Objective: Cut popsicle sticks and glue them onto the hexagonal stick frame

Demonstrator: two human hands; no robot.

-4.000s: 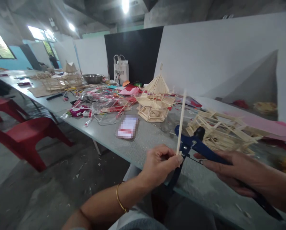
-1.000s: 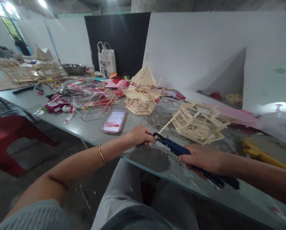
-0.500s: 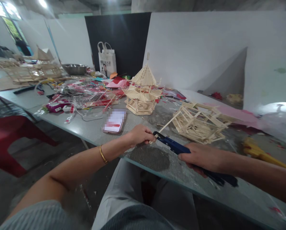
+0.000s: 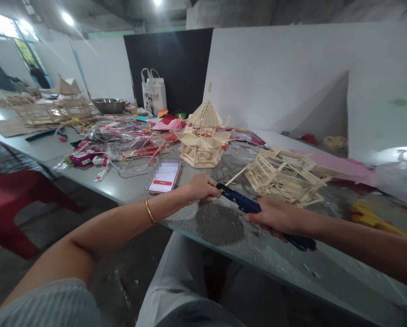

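My left hand is closed, its fingertips pinching a thin wooden stick at the cutter's jaws. The stick slants up to the right from there, its far end close to a tilted wooden stick frame. In my right hand are the handles of a dark blue hand cutter, pointing left. Its black jaws are at the stick, right beside my left fingertips; whether the blade has passed through is too small to tell. Behind my hands a two-tiered pavilion model of wooden sticks stands upright.
A phone lies left of the pavilion. Plastic wrappers and red strips cover the table's left part. At right are a yellow tool and pink paper. A red stool stands left of the table edge.
The cutter's handles have come closer together, and my right hand has shifted slightly left. My left hand stays pinched near the jaws. The whole view has tilted up a little.
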